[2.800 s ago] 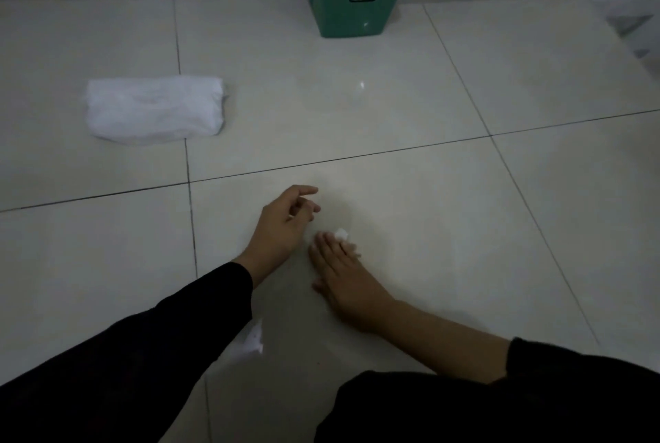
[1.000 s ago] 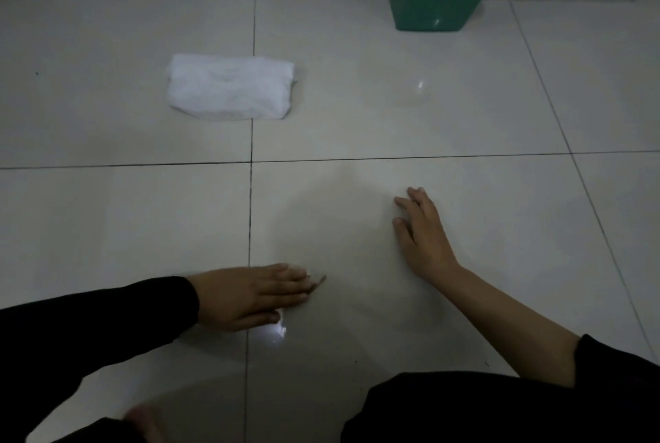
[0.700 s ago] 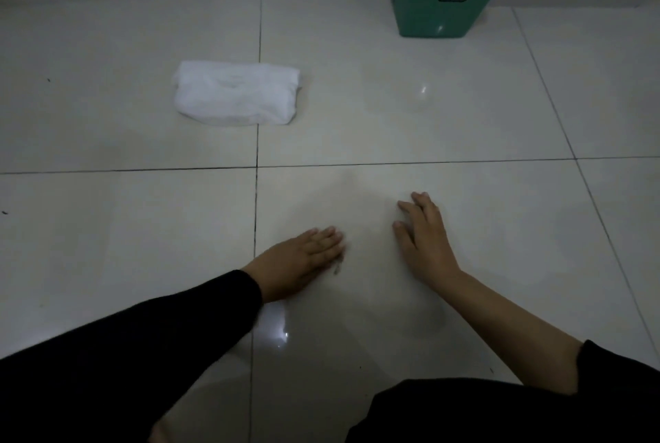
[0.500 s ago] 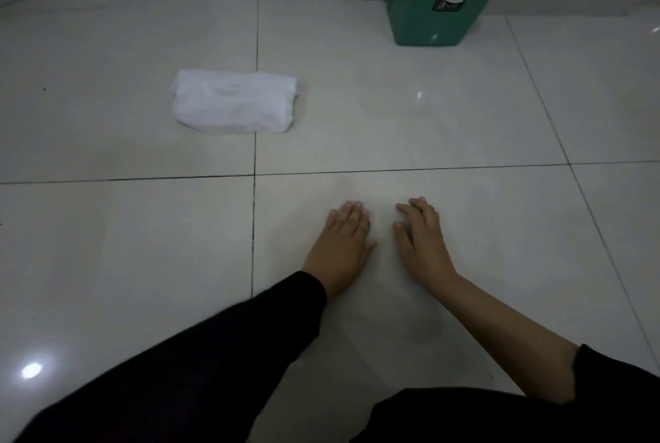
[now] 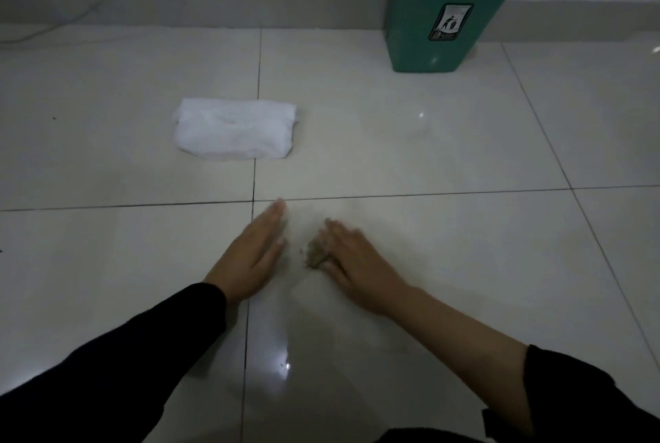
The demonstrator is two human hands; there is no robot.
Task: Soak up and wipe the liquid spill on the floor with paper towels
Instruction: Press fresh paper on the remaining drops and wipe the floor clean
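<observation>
Pressing flat on the tiled floor (image 5: 464, 264), the left hand (image 5: 250, 260) is spread with nothing grasped. Just beside it, at three o'clock, the right hand (image 5: 357, 260) is laid over a small brownish soaked wad (image 5: 315, 256), its grip hard to tell. Farther off, at eleven o'clock, a folded stack of white paper towels (image 5: 235, 130) is seen; at one o'clock, a green bin (image 5: 443, 14) is stood by the wall.

Glossy, smooth tiled floor (image 5: 428, 142); soft, crinkled white paper towels (image 5: 235, 130); shiny green plastic bin (image 5: 428, 32) with black rim
</observation>
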